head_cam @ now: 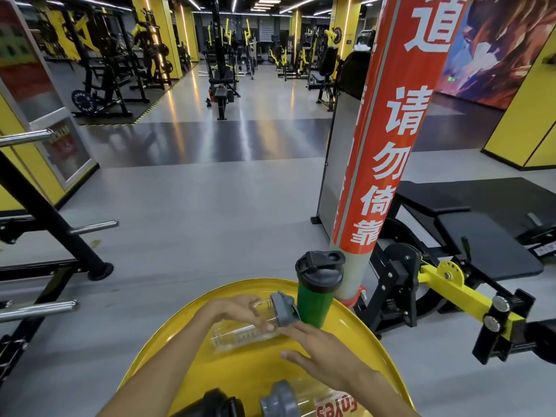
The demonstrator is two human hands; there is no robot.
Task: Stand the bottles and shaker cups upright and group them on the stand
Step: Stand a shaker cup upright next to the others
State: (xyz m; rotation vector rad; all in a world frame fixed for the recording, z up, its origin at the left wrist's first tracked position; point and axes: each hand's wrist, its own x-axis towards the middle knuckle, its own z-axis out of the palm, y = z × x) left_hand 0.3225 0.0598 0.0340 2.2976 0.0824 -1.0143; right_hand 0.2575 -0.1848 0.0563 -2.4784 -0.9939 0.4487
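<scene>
One shaker upright, one bottle in hand, two more waiting on the yellow stand.

The green shaker cup with its black flip lid stands upright at the far edge of the round yellow stand, just beside the red-wrapped pillar. That part looks done. The left hand has its grip wrapped over a clear bottle with a grey lid, which lies tilted on its side mid-surface, while the right hand sits at the lid end, fingers spread and only lightly touching. Righting this bottle seems the step in hand. Still left: a clear grey-lidded bottle with a red label and a black-lidded container, both at the near rim and cut off by the frame, so I cannot tell whether they stand or lie.
</scene>
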